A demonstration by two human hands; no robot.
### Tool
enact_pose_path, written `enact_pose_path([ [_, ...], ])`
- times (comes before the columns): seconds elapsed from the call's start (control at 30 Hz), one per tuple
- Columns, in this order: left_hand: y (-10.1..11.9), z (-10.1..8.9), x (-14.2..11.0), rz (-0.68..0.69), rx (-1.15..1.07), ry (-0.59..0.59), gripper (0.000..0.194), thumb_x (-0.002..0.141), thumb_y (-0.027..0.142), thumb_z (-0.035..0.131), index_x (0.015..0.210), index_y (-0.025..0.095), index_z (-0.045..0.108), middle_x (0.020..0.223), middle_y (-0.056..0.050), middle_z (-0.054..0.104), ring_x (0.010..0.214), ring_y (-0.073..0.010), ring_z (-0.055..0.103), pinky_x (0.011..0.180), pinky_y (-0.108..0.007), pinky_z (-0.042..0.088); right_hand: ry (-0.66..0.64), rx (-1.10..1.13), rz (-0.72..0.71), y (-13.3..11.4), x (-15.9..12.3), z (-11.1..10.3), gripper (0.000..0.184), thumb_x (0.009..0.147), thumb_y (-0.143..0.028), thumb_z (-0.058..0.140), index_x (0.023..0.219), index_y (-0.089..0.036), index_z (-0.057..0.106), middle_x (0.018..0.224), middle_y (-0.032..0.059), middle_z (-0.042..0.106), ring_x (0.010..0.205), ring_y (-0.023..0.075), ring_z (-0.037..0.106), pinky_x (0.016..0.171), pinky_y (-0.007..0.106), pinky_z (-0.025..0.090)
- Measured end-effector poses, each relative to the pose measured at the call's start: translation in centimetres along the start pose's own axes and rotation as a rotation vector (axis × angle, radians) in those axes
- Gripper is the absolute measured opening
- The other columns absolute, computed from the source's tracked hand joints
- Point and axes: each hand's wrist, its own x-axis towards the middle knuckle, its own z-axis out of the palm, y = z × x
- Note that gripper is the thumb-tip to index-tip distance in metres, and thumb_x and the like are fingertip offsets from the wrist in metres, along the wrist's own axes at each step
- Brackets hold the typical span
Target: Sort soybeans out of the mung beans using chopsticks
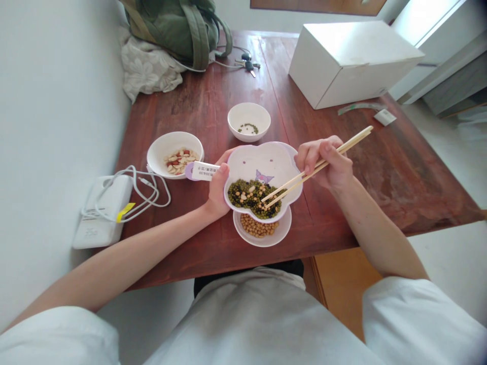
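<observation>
My left hand (219, 186) grips a white and lilac cloud-shaped bowl (247, 161) by its left side, tilted so its contents gather at the near edge. Inside lie mixed beans (243, 200), mostly green with dark and tan ones among them. A labelled purple-tipped handle or tag (201, 171) juts out left by my thumb. My right hand (327, 161) is closed around a pair of wooden chopsticks (323, 165), whose tips reach into the beans. Partly hidden beneath the cloud-shaped bowl is a white bowl (282, 235) of tan soybeans (258, 226).
A bowl (155, 152) with peanuts stands left; another bowl (249, 109) with a few green beans stands behind. A white power bank (102, 210) with a cable lies far left. A green backpack (175, 30), keys (248, 65) and a white box (353, 61) occupy the back.
</observation>
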Motion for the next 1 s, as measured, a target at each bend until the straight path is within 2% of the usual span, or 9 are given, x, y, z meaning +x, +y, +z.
enact_pose_path([
  [0.17, 0.0, 0.0, 0.0, 0.003, 0.018, 0.014, 0.054, 0.088, 0.078, 0.069, 0.11, 0.031, 0.082, 0.127, -0.012, 0.085, 0.151, -0.0487, 0.065, 0.111, -0.063, 0.065, -0.013, -0.017, 0.046, 0.0, -0.1, 0.0, 0.061, 0.1, -0.067, 0.072, 0.059, -0.023, 0.08, 0.053, 0.0059, 0.067, 0.041, 0.0135, 0.045, 0.042, 0.033, 0.027],
  [0.33, -0.2, -0.1, 0.1, 0.014, 0.001, 0.004, 0.053, 0.089, 0.076, 0.07, 0.11, 0.029, 0.081, 0.127, -0.013, 0.085, 0.149, -0.0479, 0.066, 0.112, -0.061, 0.065, -0.032, 0.003, 0.001, 0.0, -0.1, 0.0, 0.058, 0.105, -0.059, 0.071, 0.061, -0.022, 0.081, 0.056, 0.0065, 0.069, 0.042, 0.013, 0.047, 0.043, 0.032, 0.029],
  [0.47, -0.4, -0.2, 0.2, 0.056, -0.057, -0.032, 0.053, 0.09, 0.072, 0.072, 0.111, 0.024, 0.081, 0.125, -0.014, 0.086, 0.147, -0.0472, 0.068, 0.117, -0.06, 0.062, -0.044, -0.003, -0.004, 0.2, 0.0, -0.2, 0.061, 0.106, -0.059, 0.069, 0.061, -0.02, 0.081, 0.055, 0.0065, 0.068, 0.042, 0.012, 0.048, 0.042, 0.03, 0.03],
  [0.63, -0.2, -0.1, 0.0, 0.039, -0.027, -0.018, 0.047, 0.091, 0.072, 0.07, 0.099, 0.027, 0.08, 0.125, -0.012, 0.085, 0.153, -0.0462, 0.062, 0.12, -0.057, 0.06, -0.099, 0.001, -0.059, 0.0, -0.1, -1.1, 0.052, 0.109, -0.047, 0.068, 0.07, -0.017, 0.086, 0.059, 0.0076, 0.073, 0.044, 0.012, 0.055, 0.042, 0.028, 0.033],
  [0.83, 0.2, 0.1, -0.1, 0.02, 0.003, -0.011, 0.052, 0.088, 0.076, 0.07, 0.1, 0.026, 0.078, 0.123, -0.013, 0.085, 0.155, -0.0478, 0.059, 0.122, -0.059, 0.058, -0.091, -0.027, -0.033, -0.9, -0.4, -1.1, 0.048, 0.108, -0.044, 0.072, 0.072, -0.016, 0.087, 0.063, 0.0092, 0.075, 0.041, 0.0107, 0.056, 0.035, 0.026, 0.032],
  [1.0, 0.0, 0.0, 0.0, 0.031, -0.016, -0.029, 0.052, 0.089, 0.074, 0.071, 0.104, 0.026, 0.079, 0.124, -0.012, 0.085, 0.151, -0.0473, 0.063, 0.118, -0.057, 0.06, -0.147, -0.014, -0.009, -1.4, -0.4, -0.6, 0.047, 0.108, -0.042, 0.072, 0.073, -0.014, 0.088, 0.063, 0.0087, 0.076, 0.038, 0.0103, 0.057, 0.029, 0.023, 0.034],
])
